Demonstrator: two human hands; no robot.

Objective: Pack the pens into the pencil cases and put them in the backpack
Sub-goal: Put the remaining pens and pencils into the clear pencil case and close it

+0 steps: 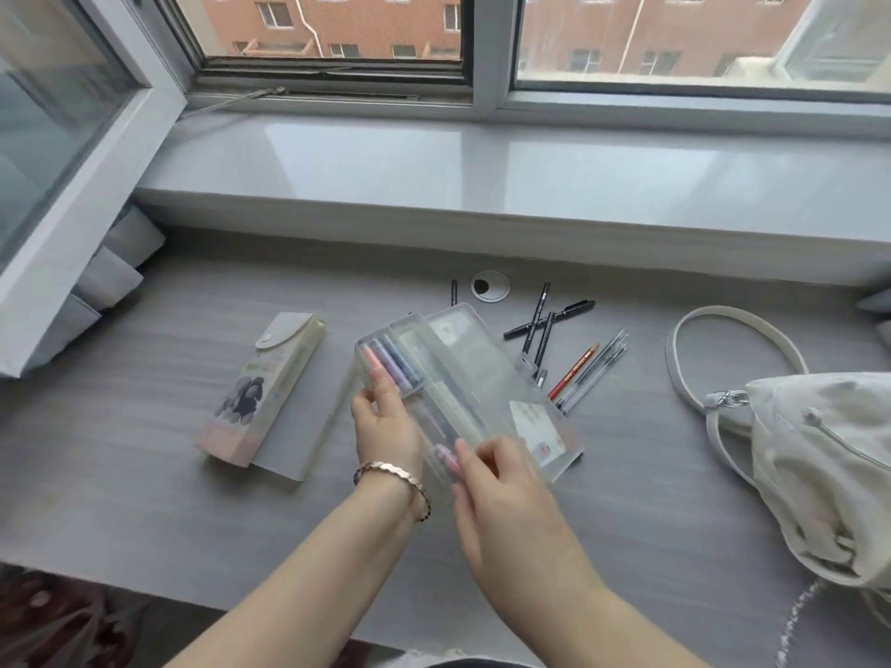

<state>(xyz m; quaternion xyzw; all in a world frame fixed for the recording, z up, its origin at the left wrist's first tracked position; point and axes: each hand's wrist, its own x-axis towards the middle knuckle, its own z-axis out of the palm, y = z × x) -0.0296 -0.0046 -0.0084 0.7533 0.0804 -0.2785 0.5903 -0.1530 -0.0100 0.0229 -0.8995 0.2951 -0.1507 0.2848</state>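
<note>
The bench (144, 474) is a grey, wood-grained surface running beneath a pale, glossy window sill (434, 171), and a round cable grommet (490, 285) with a white rim is set into it near its far edge, just below the sill. Above the sill, a white-framed window (487, 45) looks out on a red-brick building (376, 21) with rows of small windows, and a further glazed panel (53, 118) stands at an angle at the left. At the lower left, beyond the near edge of the bench, a dark red patterned material (53, 619) is visible, too blurred to identify.
</note>
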